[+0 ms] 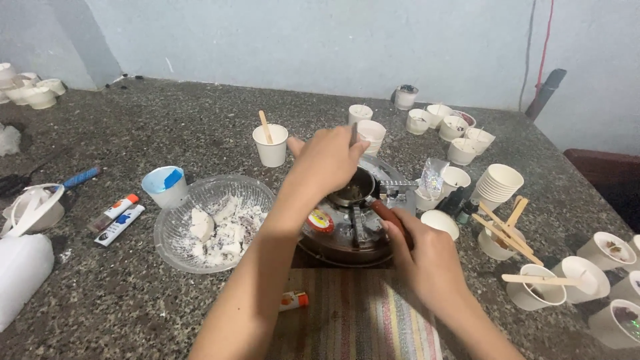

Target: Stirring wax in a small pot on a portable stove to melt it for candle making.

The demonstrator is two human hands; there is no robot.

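Gripping the pan's handle (387, 215), right hand (427, 257); left hand (327, 160) seemingly pinches a stirrer (353, 135) above the pan (353, 190).

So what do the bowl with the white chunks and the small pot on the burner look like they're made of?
The bowl looks like clear plastic, possibly glass: see-through, with a ribbed, patterned wall. The small pot looks like bare metal, grey and shiny with reflections; its handle under the right hand is reddish-brown, maybe wood or plastic.

1. Two bare forearms are showing, rising from the bottom edge of the frame toward the centre.
2. Left hand (327, 160) is showing no glove, ring or watch.
3. Right hand (427, 257) is likewise showing bare, nothing on the wrist.
4. No sleeve is reaching into frame on either arm.
5. Fingernails are looking short; finer detail is blurring out.
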